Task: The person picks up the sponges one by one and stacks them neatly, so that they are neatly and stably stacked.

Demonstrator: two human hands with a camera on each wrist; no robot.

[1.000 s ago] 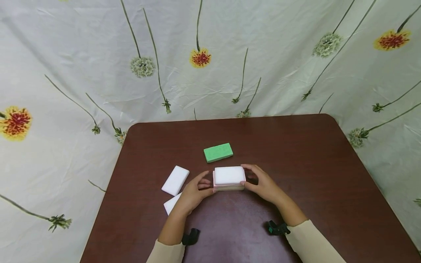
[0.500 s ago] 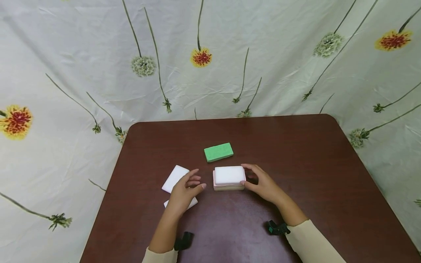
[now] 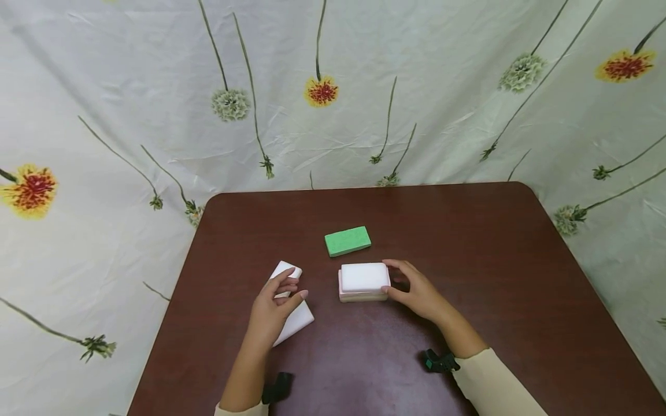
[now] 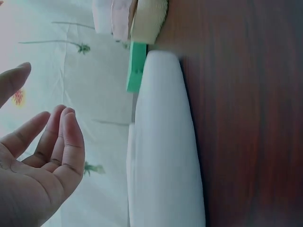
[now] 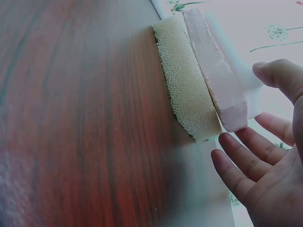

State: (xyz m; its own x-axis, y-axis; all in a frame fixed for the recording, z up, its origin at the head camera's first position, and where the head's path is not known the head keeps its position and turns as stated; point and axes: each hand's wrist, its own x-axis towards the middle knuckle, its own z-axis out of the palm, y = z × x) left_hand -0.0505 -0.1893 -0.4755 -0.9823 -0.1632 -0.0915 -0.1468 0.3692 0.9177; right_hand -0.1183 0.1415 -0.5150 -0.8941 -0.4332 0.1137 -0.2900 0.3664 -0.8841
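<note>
A stack stands mid-table: a porous beige sponge (image 5: pixel 184 80) at the bottom, a pink block (image 5: pixel 220 75) on it, and a white sponge (image 3: pixel 365 277) on top. My right hand (image 3: pixel 416 292) holds the stack's right end, thumb at the white sponge's near corner and index finger at its far corner. Other fingertips lie against the pink block in the right wrist view. My left hand (image 3: pixel 270 315) hovers with nothing in it, fingers loosely bent, over two more white sponges. It partly covers the farther white sponge (image 3: pixel 286 269) and the nearer white sponge (image 3: pixel 298 323).
Behind the stack lies a green block (image 3: pixel 347 241). The dark brown table (image 3: pixel 468 242) has rounded far corners. A flower-printed white cloth (image 3: pixel 276 138) hangs beyond it.
My left hand has left the stack's left side and moved left, over the two white sponges. The right hand and the stack stay where they were.
</note>
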